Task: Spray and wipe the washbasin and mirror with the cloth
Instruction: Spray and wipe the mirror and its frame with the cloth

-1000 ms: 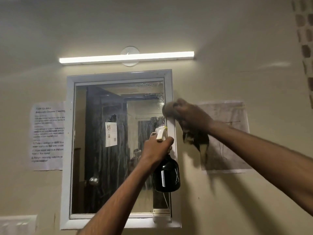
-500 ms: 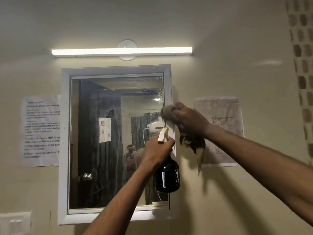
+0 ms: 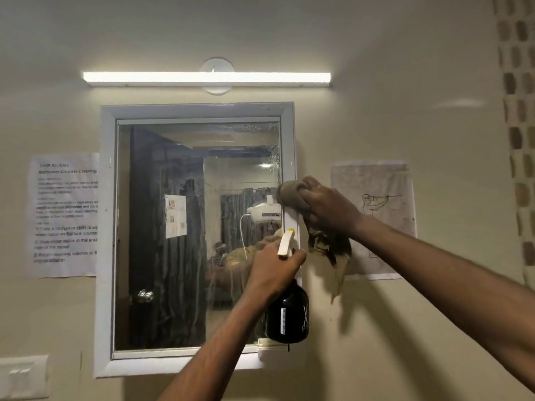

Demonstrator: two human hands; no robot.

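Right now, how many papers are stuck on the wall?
2. A printed instruction sheet hangs left of the mirror, and a sheet with a drawing hangs to its right, partly behind the right hand and cloth.

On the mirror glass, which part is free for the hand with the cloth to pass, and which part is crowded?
The left and centre of the mirror glass, from the left frame to the spray bottle, are free. The right edge is crowded: the left hand grips the bottle there, and the right hand presses the cloth on the frame.
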